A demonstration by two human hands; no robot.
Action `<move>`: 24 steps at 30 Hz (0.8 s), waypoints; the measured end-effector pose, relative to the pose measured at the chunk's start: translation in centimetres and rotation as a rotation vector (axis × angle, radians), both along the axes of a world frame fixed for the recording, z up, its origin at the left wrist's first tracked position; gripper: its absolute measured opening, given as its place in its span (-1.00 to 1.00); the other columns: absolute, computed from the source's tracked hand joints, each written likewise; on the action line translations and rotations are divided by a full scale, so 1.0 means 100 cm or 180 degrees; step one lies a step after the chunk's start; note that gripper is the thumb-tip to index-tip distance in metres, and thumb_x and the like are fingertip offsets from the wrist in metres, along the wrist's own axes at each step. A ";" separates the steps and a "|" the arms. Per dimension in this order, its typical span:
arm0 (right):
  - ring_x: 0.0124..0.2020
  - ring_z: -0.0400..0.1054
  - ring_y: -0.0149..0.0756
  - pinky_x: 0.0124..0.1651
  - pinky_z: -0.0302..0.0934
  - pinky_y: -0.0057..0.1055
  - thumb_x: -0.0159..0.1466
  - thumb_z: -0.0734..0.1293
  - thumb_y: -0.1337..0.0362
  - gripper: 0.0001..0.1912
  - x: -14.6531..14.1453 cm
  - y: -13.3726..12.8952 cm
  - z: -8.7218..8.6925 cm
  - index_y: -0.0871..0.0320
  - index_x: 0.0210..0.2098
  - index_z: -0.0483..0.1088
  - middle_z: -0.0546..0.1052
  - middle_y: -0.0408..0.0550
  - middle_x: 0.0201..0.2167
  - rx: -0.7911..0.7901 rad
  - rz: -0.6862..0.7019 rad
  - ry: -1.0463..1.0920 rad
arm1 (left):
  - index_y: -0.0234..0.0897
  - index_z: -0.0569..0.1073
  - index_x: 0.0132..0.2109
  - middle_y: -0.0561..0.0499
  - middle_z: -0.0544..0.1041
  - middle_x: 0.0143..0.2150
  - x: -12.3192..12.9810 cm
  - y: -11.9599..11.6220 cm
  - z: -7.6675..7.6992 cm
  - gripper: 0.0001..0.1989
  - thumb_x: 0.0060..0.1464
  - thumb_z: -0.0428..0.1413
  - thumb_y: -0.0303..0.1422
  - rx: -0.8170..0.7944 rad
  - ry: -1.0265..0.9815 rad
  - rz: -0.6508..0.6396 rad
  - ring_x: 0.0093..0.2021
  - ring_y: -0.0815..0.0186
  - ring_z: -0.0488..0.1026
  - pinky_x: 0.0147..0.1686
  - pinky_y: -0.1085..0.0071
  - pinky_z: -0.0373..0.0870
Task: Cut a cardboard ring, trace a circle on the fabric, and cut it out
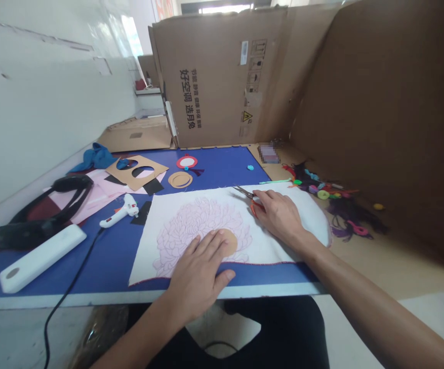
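Note:
A white cloth [283, 236] printed with a large pale pink flower lies across the blue table. On the flower rests a round tan cardboard disc [230, 243]. My left hand [201, 271] lies flat with fingers spread on the cloth, its fingertips at the disc's left edge. Scissors [246, 192] with orange handles lie near the cloth's upper edge, blades pointing up and left. My right hand [278, 214] is over the orange handles, fingers curled round them; part of the handles is hidden.
A white glue gun [120, 211] with a black cord, a white box [42, 259] and black headphones [41, 205] are at left. Cut cardboard [137, 172] and a red-rimmed disc [187, 162] lie behind. Colourful threads [324, 195] are at right, cardboard walls [222, 77] around.

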State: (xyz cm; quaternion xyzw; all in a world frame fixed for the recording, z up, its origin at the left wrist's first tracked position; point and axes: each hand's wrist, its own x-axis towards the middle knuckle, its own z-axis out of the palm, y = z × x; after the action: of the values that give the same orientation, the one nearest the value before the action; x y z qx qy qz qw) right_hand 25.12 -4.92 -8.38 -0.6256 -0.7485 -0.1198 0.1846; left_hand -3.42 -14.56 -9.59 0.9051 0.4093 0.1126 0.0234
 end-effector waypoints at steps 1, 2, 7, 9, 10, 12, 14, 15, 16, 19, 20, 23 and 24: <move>-0.14 0.47 -0.01 -0.15 0.08 -0.22 0.48 0.28 0.23 -0.69 0.000 -0.001 0.000 0.14 0.14 0.53 0.65 0.12 -0.12 0.0040 -0.0015 0.0035 | -0.10 0.15 0.58 -0.05 0.21 0.60 0.000 0.000 0.000 -0.35 0.52 -0.11 0.02 0.0001 -0.0017 -0.0002 0.59 0.06 0.11 0.50 -0.07 0.13; -0.15 0.47 -0.03 -0.17 0.08 -0.23 0.48 0.28 0.25 -0.68 0.000 -0.001 0.001 0.13 0.14 0.53 0.65 0.11 -0.12 0.0086 -0.0031 0.0080 | -0.10 0.14 0.58 -0.05 0.21 0.60 0.000 0.000 -0.001 -0.35 0.51 -0.10 0.02 -0.0004 -0.0023 -0.0002 0.59 0.06 0.11 0.50 -0.07 0.12; -0.21 0.48 -0.08 -0.28 0.04 -0.28 0.46 0.29 0.24 -0.65 0.001 -0.005 0.002 0.08 0.20 0.50 0.65 0.05 -0.11 0.0276 -0.0094 0.0405 | -0.09 0.19 0.55 -0.04 0.20 0.61 0.000 -0.001 0.003 -0.39 0.52 -0.08 -0.02 -0.0055 -0.0010 0.0008 0.59 0.07 0.12 0.51 -0.07 0.13; -0.22 0.49 -0.09 -0.29 0.05 -0.30 0.47 0.29 0.22 -0.64 0.001 -0.005 0.002 0.07 0.20 0.49 0.65 0.03 -0.12 0.0285 -0.0075 0.0499 | -0.11 0.24 0.52 -0.05 0.18 0.62 0.000 -0.001 0.006 -0.41 0.51 -0.05 -0.03 -0.0036 -0.0027 0.0003 0.60 0.05 0.10 0.51 -0.08 0.13; -0.22 0.49 -0.09 -0.28 0.05 -0.30 0.47 0.29 0.22 -0.65 0.000 -0.005 0.003 0.07 0.20 0.49 0.65 0.03 -0.13 0.0282 -0.0053 0.0530 | -0.13 0.27 0.51 -0.06 0.17 0.62 0.001 -0.001 0.007 -0.42 0.50 -0.03 -0.03 -0.0025 -0.0037 0.0002 0.60 0.03 0.10 0.51 -0.08 0.13; -0.23 0.49 -0.09 -0.28 0.06 -0.30 0.46 0.28 0.22 -0.65 0.000 -0.005 0.003 0.08 0.18 0.50 0.65 0.03 -0.14 0.0268 -0.0013 0.0565 | -0.16 0.30 0.49 -0.10 0.20 0.61 0.001 -0.002 0.009 -0.43 0.49 -0.01 -0.04 -0.0025 -0.0045 -0.0009 0.59 0.02 0.13 0.51 -0.08 0.13; -0.23 0.49 -0.09 -0.28 0.07 -0.30 0.45 0.29 0.23 -0.67 -0.001 -0.005 0.003 0.08 0.16 0.51 0.65 0.03 -0.15 0.0239 0.0006 0.0569 | -0.18 0.28 0.49 -0.11 0.27 0.58 0.002 -0.002 0.010 -0.42 0.49 0.00 -0.05 -0.0054 -0.0028 -0.0037 0.56 0.03 0.18 0.50 -0.09 0.15; -0.24 0.49 -0.10 -0.29 0.06 -0.30 0.45 0.29 0.23 -0.67 -0.001 -0.005 0.003 0.07 0.15 0.52 0.65 0.02 -0.16 0.0228 0.0005 0.0566 | -0.18 0.27 0.50 -0.12 0.29 0.56 0.002 -0.002 0.010 -0.41 0.49 -0.01 -0.05 -0.0064 -0.0022 -0.0044 0.56 0.03 0.20 0.50 -0.10 0.15; -0.24 0.49 -0.10 -0.29 0.06 -0.30 0.44 0.30 0.23 -0.67 -0.001 -0.006 0.003 0.07 0.15 0.52 0.65 0.02 -0.16 0.0224 0.0002 0.0561 | -0.17 0.26 0.51 -0.11 0.30 0.56 0.002 -0.002 0.009 -0.41 0.50 -0.01 -0.04 -0.0069 -0.0018 -0.0050 0.56 0.04 0.20 0.49 -0.11 0.16; -0.24 0.49 -0.11 -0.30 0.05 -0.30 0.45 0.29 0.23 -0.67 -0.001 -0.006 0.003 0.06 0.15 0.51 0.66 0.01 -0.14 0.0253 -0.0019 0.0535 | -0.12 0.29 0.49 -0.08 0.30 0.56 0.002 -0.003 0.009 -0.44 0.50 -0.02 -0.04 -0.0062 -0.0003 -0.0041 0.56 0.05 0.19 0.49 -0.12 0.15; -0.24 0.49 -0.11 -0.31 0.04 -0.30 0.45 0.29 0.23 -0.67 -0.001 -0.006 0.002 0.06 0.16 0.51 0.66 0.01 -0.14 0.0261 -0.0030 0.0520 | -0.11 0.30 0.48 -0.07 0.30 0.56 0.002 -0.004 0.009 -0.45 0.50 -0.02 -0.05 -0.0062 0.0010 -0.0044 0.57 0.05 0.18 0.49 -0.12 0.15; -0.23 0.49 -0.10 -0.32 0.03 -0.29 0.45 0.29 0.22 -0.67 0.000 -0.005 0.001 0.05 0.16 0.51 0.66 0.01 -0.13 0.0250 -0.0048 0.0492 | -0.10 0.31 0.48 -0.05 0.28 0.57 0.001 -0.005 0.009 -0.47 0.51 -0.03 -0.06 -0.0065 0.0001 -0.0046 0.58 0.06 0.15 0.50 -0.12 0.14; -0.23 0.50 -0.10 -0.32 0.03 -0.29 0.45 0.29 0.22 -0.67 0.000 -0.005 0.000 0.05 0.17 0.50 0.66 0.01 -0.13 0.0242 -0.0048 0.0493 | -0.08 0.31 0.48 -0.04 0.28 0.57 0.001 -0.005 0.009 -0.47 0.51 -0.03 -0.06 -0.0064 -0.0025 -0.0044 0.58 0.06 0.14 0.50 -0.12 0.13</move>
State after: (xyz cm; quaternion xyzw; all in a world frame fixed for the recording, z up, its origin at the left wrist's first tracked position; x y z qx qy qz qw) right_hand 25.10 -5.42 -8.33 -0.6312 -0.7221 -0.1008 0.2646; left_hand -3.31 -15.07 -8.72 0.9072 0.4041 0.1117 0.0349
